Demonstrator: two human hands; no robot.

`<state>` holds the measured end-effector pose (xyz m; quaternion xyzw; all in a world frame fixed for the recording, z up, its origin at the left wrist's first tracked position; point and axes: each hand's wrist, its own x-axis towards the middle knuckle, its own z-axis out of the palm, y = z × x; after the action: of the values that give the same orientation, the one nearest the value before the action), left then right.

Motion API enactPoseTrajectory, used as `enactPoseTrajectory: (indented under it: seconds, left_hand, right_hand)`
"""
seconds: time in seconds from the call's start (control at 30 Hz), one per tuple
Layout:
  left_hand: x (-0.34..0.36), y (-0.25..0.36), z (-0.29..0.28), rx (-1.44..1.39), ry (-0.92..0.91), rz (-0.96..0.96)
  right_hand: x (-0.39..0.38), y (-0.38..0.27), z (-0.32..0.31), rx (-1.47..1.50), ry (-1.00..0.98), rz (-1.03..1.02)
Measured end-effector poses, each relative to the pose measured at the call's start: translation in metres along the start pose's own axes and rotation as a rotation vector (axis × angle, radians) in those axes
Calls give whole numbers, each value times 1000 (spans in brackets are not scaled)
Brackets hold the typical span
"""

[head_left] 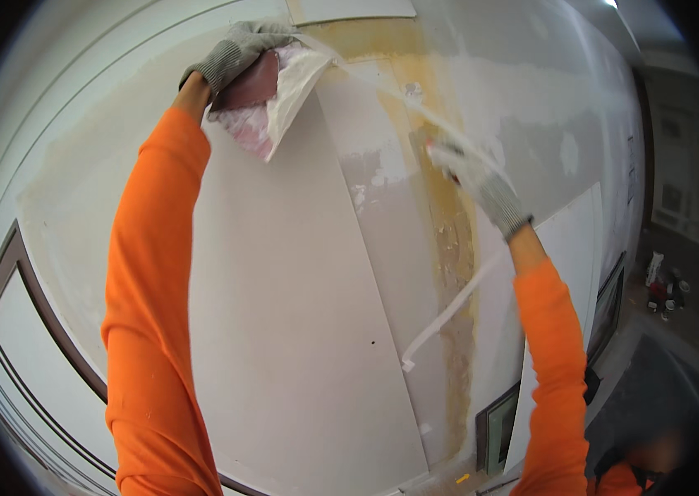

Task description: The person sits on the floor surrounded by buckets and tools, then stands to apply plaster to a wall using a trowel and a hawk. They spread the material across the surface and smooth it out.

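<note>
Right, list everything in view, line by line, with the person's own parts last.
drywall surface: one, off-white boards with a yellowish-brown stained seam, fills most of the view.
paper tape: one strip, white, runs from the trowel across the right hand and hangs loose down beside the seam.
trowel: one, flat blade smeared with white compound, pressed to the wall at upper left.
window frame: one, dark, lower left.
small items on the floor: a few, red and white, far right, too small to tell.
left hand: grey glove, orange sleeve, grips the trowel.
right hand: grey glove, orange sleeve, holds the tape.
</note>
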<state>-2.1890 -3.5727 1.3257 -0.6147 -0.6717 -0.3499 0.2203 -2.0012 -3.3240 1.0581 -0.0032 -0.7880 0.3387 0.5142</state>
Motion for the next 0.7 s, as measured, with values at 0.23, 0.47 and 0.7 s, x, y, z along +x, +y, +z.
enactPoseTrajectory:
  seconds: [0.23,0.47,0.7]
  left_hand:
    - [-140,-10,6,53,-155,-92]
    - [-149,38,55,115,-40,-168]
    - [-187,34,50,37,-66,-248]
  right_hand:
    - [-212,38,26,39,-855,185]
    - [-292,24,22,209,-1136,304]
    - [-207,-55,-11,426,-719,405]
